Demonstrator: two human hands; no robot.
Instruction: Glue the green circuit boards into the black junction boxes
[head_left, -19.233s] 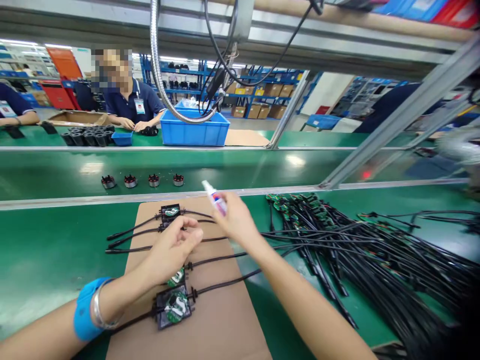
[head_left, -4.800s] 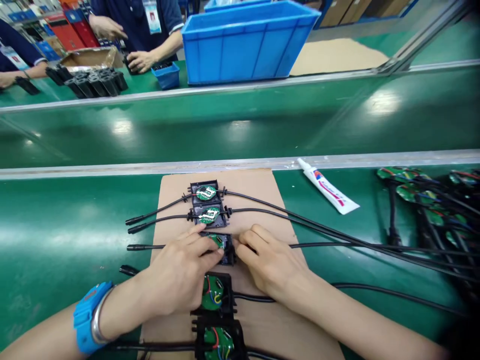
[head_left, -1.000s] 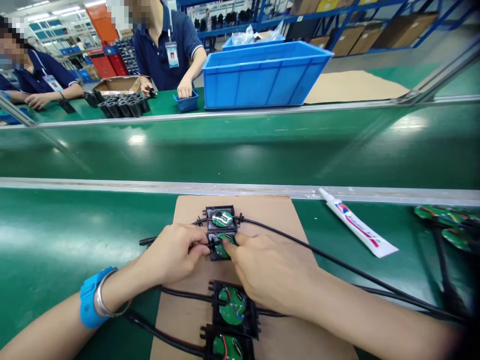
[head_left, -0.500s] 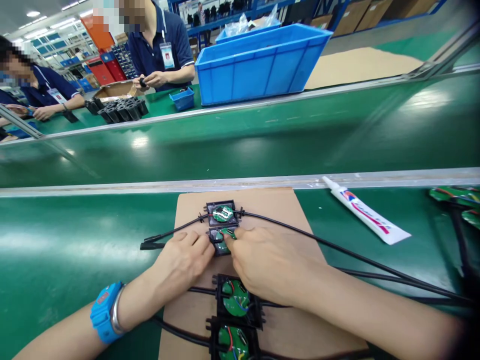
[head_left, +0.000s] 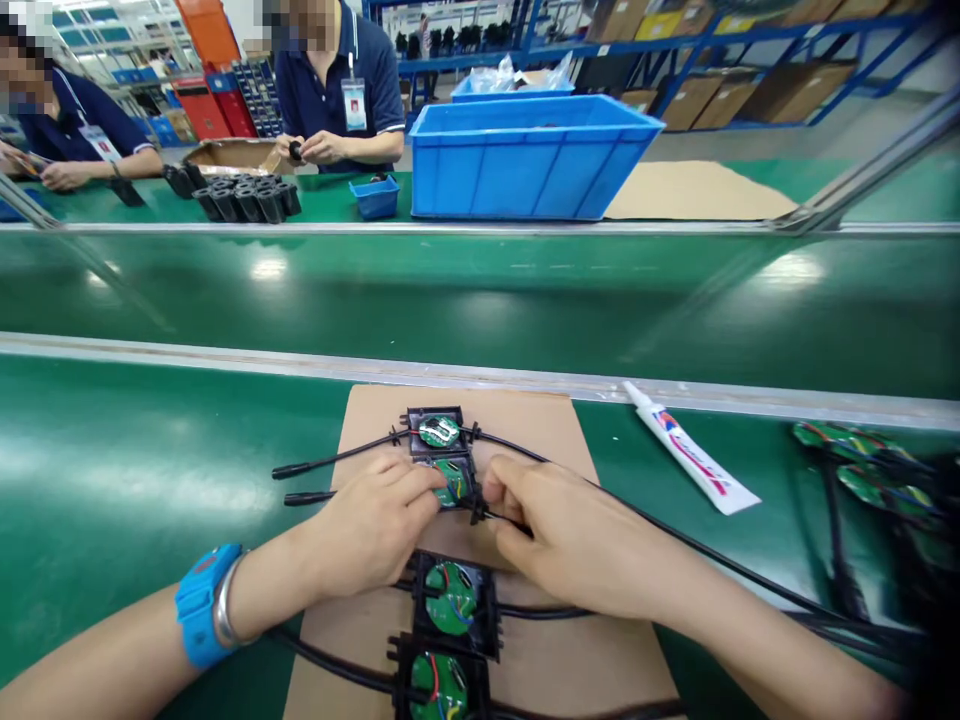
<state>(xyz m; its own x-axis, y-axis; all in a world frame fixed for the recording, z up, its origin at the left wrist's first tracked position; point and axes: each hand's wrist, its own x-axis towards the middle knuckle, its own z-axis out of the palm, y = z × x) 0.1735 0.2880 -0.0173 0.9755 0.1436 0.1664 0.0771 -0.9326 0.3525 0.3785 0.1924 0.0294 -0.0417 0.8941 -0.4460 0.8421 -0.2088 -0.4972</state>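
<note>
Lower centre: the second housing (head_left: 457, 483) is largely covered by the fingertips of the left hand (head_left: 375, 525) and the right hand (head_left: 574, 540), and how they grip it is hidden. Bottom edge: the lowest housing (head_left: 441, 688) and the cardboard mat (head_left: 352, 640) are cut off. Right edge: the pile of boards and cables (head_left: 862, 470) is blurred and leaves the frame. Upper left: the small dark part (head_left: 295, 151) in a co-worker's hands is too small to identify, possibly a cap.

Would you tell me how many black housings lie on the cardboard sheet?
4: farthest housing, second housing just nearer, third nearer still, fourth cut off at the bottom edge. Others may be hidden.
</note>
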